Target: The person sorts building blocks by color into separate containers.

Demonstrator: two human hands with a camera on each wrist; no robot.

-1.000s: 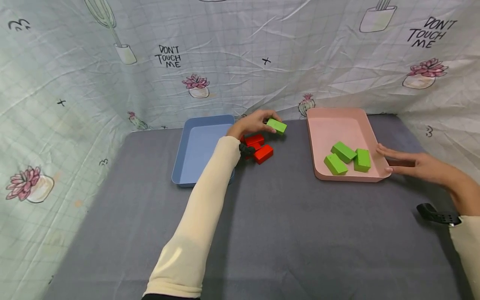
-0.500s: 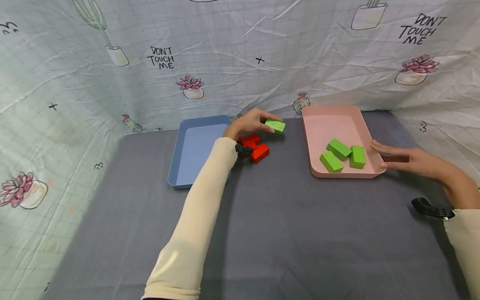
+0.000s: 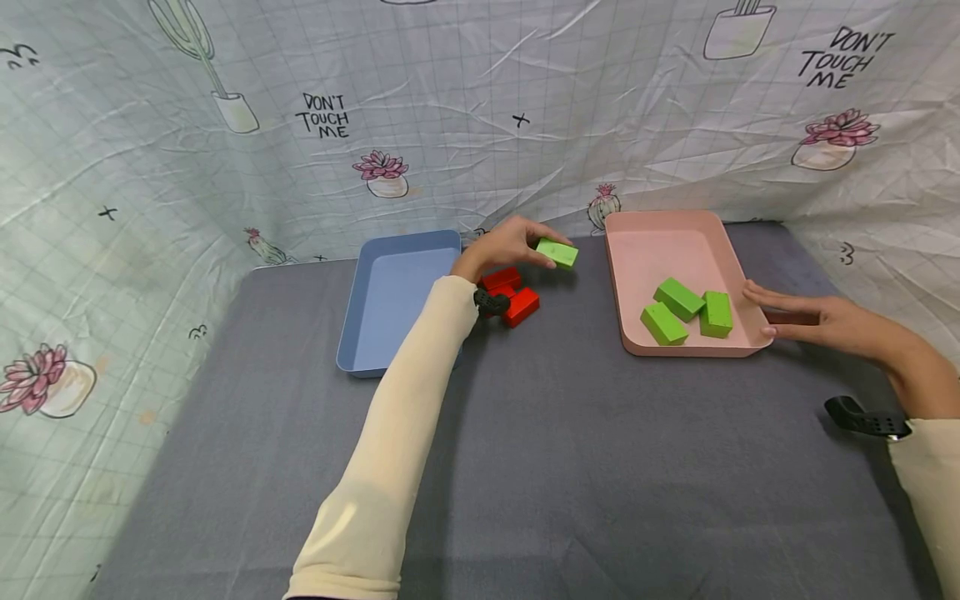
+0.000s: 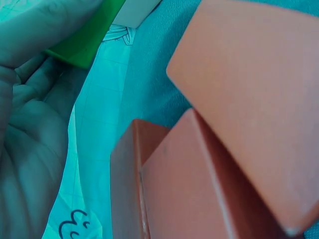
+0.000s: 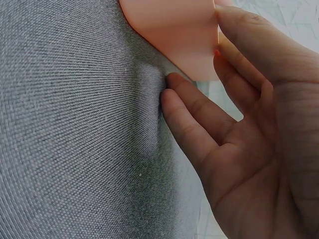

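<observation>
Right of the pinch, a shallow pink rectangular plastic-looking tray is sitting; left, a shallow blue rectangular tray. The right hand is touching the pink tray's side with extended fingers; uneven pressure could skew it. The left hand is pinching a bright green oblong block, which could twist loose if the hold is shallow. Close by the pinching wrist, smooth red oblong blocks are lying; a dipping forearm could scatter them.

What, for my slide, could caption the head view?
Left grip holds a green block; pink tray holds three more.
</observation>
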